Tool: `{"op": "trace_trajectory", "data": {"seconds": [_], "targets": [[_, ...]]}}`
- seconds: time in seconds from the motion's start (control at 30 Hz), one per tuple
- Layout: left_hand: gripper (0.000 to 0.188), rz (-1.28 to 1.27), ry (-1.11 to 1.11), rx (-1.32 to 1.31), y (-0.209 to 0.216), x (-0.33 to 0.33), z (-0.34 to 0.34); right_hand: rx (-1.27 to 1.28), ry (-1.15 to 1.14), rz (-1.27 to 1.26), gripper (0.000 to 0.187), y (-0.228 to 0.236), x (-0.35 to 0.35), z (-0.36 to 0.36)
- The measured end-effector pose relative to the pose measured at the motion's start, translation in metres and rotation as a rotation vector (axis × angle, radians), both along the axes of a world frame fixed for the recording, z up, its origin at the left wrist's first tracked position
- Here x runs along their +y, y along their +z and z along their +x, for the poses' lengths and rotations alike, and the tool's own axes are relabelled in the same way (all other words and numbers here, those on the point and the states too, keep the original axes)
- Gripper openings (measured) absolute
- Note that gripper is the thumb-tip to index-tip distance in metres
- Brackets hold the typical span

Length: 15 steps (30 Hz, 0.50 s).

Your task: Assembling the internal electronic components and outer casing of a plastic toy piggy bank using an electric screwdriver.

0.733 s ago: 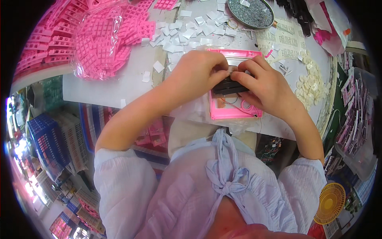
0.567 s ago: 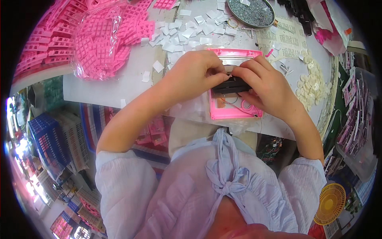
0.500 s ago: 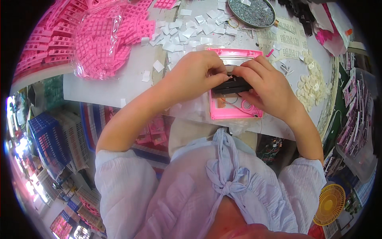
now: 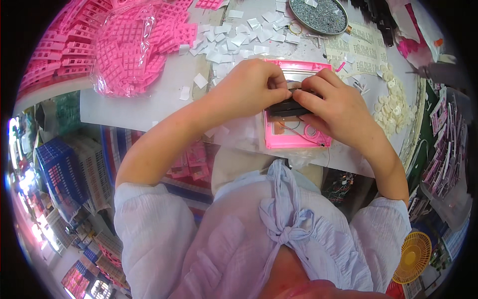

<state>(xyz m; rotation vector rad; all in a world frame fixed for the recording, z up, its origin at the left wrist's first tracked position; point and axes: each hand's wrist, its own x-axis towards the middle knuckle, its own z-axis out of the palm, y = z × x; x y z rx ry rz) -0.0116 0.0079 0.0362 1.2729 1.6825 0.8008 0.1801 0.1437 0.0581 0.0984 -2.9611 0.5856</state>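
Over the pink plastic casing [image 4: 298,144], my right hand [image 4: 336,107] grips a long black plastic part [image 4: 287,108], with the thumb below it and the fingers on top. My left hand [image 4: 254,87] is closed in a pinch at the upper edge of the same part. What lies between its fingertips is too small and covered to make out. Beneath the black part, thin wires [image 4: 298,130] and a round pink ring [image 4: 310,130] show in the lower half of the casing. The casing's middle is hidden by my hands.
Pink plastic grids in a clear bag [image 4: 124,60] lie at the left. White paper squares [image 4: 241,37] are scattered behind my hands. A round tray of small screws [image 4: 323,17] stands at the back, cream discs [image 4: 393,104] at the right. A grey pointed tool [image 4: 440,73] hangs far right.
Both hands stay at the black part, their fingertips drawn slightly closer together. The grey pointed tool has come into view at the right. The whole picture has shifted slightly.
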Motion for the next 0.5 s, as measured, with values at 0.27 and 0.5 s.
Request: {"op": "trace_trajectory", "data": {"seconds": [0.27,0.5], "targets": [[0.015,-0.315,-0.180,-0.113,0.007,0.027,-0.016,0.018,-0.016,0.259,0.027,0.005,-0.016,-0.001],[0.017,-0.378,-0.149,-0.111,0.009,0.031,-0.011,0.141,-0.043,0.453,0.032,0.007,-0.031,0.006]]}}
